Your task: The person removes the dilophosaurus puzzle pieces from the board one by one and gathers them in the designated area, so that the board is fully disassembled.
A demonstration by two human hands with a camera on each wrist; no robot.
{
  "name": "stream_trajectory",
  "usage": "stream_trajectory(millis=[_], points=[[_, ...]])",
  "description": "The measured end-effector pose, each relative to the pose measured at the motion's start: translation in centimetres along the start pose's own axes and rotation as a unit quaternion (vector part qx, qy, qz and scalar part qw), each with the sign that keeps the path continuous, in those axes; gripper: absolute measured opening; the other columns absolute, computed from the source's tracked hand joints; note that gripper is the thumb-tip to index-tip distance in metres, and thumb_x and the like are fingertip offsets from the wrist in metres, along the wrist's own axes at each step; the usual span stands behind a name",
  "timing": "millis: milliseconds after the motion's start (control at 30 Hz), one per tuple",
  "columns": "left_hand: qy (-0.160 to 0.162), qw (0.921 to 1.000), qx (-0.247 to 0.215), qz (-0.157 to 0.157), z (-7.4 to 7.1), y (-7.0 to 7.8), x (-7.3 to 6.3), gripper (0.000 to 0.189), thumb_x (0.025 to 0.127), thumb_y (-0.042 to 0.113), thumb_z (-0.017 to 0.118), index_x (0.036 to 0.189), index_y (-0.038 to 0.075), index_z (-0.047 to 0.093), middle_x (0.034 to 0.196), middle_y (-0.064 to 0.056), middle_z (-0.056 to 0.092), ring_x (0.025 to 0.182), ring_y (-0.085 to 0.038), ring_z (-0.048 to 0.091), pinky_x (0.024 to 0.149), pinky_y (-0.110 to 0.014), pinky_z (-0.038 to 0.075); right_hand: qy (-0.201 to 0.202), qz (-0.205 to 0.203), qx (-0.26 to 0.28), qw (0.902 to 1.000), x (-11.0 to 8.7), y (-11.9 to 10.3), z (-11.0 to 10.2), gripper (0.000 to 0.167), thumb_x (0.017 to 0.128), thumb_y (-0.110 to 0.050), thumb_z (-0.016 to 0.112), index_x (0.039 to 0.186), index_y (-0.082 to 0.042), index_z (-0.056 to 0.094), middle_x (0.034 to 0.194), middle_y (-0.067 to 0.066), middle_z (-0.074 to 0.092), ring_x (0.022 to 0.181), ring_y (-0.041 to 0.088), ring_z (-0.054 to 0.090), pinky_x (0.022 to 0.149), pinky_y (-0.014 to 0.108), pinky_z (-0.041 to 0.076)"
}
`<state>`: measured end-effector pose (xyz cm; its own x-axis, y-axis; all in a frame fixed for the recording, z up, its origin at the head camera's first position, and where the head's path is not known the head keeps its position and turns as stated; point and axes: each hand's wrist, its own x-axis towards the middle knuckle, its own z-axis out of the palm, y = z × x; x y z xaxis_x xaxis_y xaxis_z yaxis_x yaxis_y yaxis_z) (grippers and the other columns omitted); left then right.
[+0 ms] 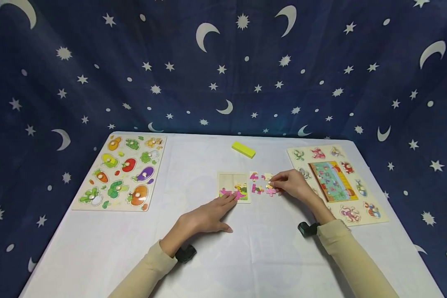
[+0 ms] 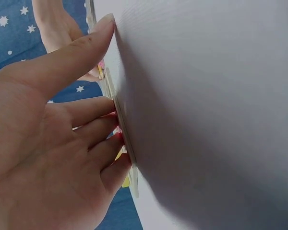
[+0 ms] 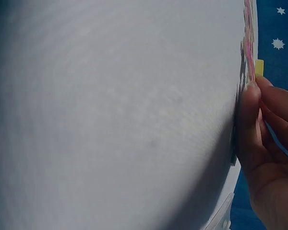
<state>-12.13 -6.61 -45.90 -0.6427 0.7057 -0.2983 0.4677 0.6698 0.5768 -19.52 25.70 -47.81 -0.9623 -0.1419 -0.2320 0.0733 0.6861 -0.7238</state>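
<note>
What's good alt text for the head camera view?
A person's left hand rests on a small wooden jigsaw tray while the right hand pinches a jigsaw piece beside other loose pieces. A vegetable puzzle board lies left, a sea-animal board right, and a yellow block beyond the tray.

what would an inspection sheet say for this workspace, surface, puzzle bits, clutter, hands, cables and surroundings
Surface: white-covered table
Job's things: small wooden tray, pieces in its near part, bare wood at its far side; loose puzzle pieces lie to its right
Clutter: yellow block beyond the tray; vegetable board at left; sea-animal board at right, with a rectangular picture puzzle on it
Left hand: fingertips rest on the tray's pieces
Right hand: pinches a piece above the loose ones
Cables: nothing seen
Surroundings: dark blue cloth with moons and stars
</note>
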Motion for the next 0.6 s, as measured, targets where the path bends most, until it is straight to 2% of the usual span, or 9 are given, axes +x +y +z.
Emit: stream_trajectory(millis=[333, 500, 600], points=[[0.0, 1.0, 0.0, 0.002, 0.0, -0.1, 0.0, 0.088, 0.095, 0.032, 0.075, 0.163, 0.007, 0.027, 0.174, -0.001, 0.013, 0.161, -0.024, 0.012, 0.128, -0.044, 0.021, 0.03, -0.028, -0.02, 0.999, 0.0, -0.4, 0.1, 0.014, 0.095, -0.015, 0.075, 0.102, -0.004, 0.079, 0.077, 0.006, 0.071, 0.064, 0.017, 0.059, 0.055, 0.025, 0.05], [-0.001, 1.0, -0.003, 0.0, 0.0, -0.1, 0.0, 0.088, 0.094, 0.032, 0.076, 0.163, 0.007, 0.027, 0.174, -0.002, 0.015, 0.161, -0.024, 0.013, 0.128, -0.044, 0.022, 0.016, -0.047, -0.016, 0.9987, 0.3, -1.4, 0.6, 0.017, 0.093, -0.019, 0.078, 0.104, -0.006, 0.079, 0.082, 0.006, 0.073, 0.066, 0.018, 0.059, 0.056, 0.025, 0.051], [-0.001, 1.0, 0.0, 0.002, 0.0, 0.0, 0.0, 0.088, 0.095, 0.033, 0.076, 0.163, 0.007, 0.027, 0.174, -0.003, 0.015, 0.161, -0.025, 0.013, 0.128, -0.044, 0.022, 0.005, -0.058, -0.022, 0.9981, 0.5, -2.1, 1.0, 0.017, 0.093, -0.02, 0.077, 0.105, -0.008, 0.08, 0.087, 0.005, 0.074, 0.07, 0.016, 0.06, 0.061, 0.024, 0.05]])
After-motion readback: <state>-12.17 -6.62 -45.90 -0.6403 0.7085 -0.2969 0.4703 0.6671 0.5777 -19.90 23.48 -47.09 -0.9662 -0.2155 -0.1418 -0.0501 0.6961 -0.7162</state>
